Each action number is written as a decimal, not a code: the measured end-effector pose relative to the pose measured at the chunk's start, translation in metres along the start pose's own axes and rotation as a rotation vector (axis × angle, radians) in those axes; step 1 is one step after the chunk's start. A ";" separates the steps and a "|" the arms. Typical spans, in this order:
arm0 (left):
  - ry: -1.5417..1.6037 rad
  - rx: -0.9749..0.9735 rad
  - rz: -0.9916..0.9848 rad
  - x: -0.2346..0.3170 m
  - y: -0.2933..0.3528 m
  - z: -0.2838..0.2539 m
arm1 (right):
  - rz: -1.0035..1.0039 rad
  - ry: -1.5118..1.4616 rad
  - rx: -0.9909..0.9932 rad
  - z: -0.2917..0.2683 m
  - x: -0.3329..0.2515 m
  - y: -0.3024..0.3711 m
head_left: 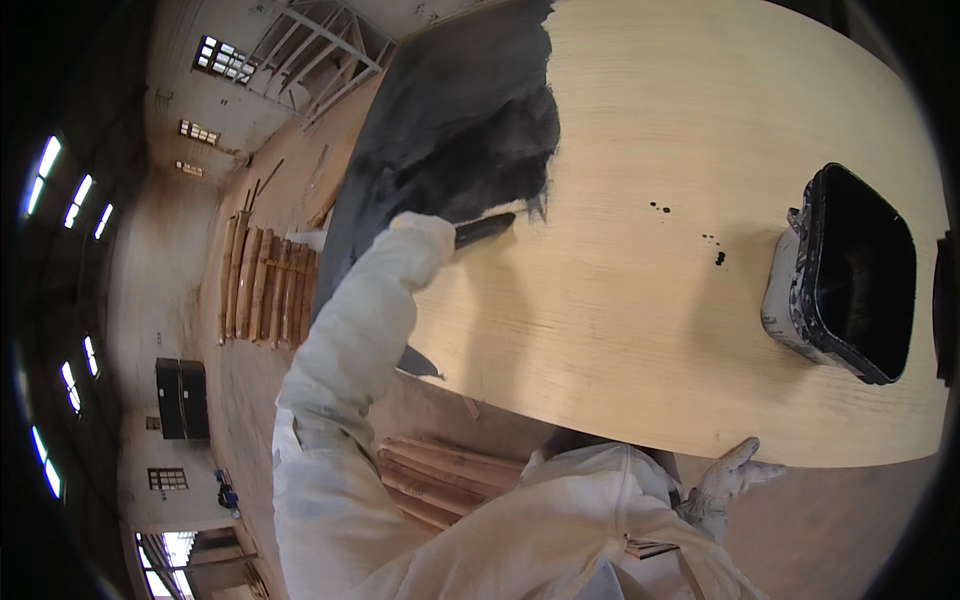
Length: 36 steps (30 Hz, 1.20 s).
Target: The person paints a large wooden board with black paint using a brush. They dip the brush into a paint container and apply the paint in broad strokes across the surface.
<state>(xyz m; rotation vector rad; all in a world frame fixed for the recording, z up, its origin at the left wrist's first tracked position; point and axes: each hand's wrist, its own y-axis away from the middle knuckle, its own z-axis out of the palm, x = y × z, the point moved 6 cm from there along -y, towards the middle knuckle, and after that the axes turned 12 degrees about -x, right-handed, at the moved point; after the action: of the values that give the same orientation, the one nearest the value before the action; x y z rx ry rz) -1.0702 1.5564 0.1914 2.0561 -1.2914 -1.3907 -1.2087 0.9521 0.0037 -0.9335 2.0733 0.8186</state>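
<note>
My left hand (425, 232), in a pale glove and white sleeve, is closed on a dark, slender painting tool (486, 229). Whether it is a brush or a spatula is unclear. The tool's tip is over pale, wood-grained board (620, 320), just below the ragged edge of a black painted area (460, 130). My right hand (738, 472), in a stained glove, is at the board's near edge with fingers apart and nothing in it. On the right of the board stands a squarish, black-rimmed bucket (795, 300), its inside black, its pale side smeared with black.
Several black drips (719, 258) spot the board left of the bucket. Stacked brown rolls or logs (265, 285) lie on the floor at left, with more (450, 475) below the board. A dark cabinet (181, 399) and a white metal frame (320, 55) stand farther off.
</note>
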 end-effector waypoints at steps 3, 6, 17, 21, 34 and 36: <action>0.029 -0.015 -0.037 -0.020 0.004 0.005 | -0.001 -0.039 -0.055 0.003 -0.002 -0.003; -0.008 -0.004 -0.037 -0.022 0.014 0.007 | 0.035 0.016 -0.078 0.003 -0.001 -0.001; -0.007 0.037 -0.006 -0.001 0.023 -0.005 | -0.037 -0.175 -0.185 -0.005 -0.001 0.007; -0.019 0.078 0.038 0.031 0.027 -0.034 | -0.167 -0.219 -0.205 -0.016 0.000 0.010; 0.082 0.113 0.103 0.054 0.043 -0.011 | -0.408 -0.233 -0.638 -0.003 -0.097 0.064; 0.316 0.140 0.083 0.048 0.039 0.014 | -0.503 -0.321 -0.886 0.052 -0.125 0.085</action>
<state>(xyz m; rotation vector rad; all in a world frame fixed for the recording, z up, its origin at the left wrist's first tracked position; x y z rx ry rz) -1.0968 1.4989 0.1851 2.1763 -1.3483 -0.9168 -1.1983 1.0816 0.0962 -1.5650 1.0764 1.5054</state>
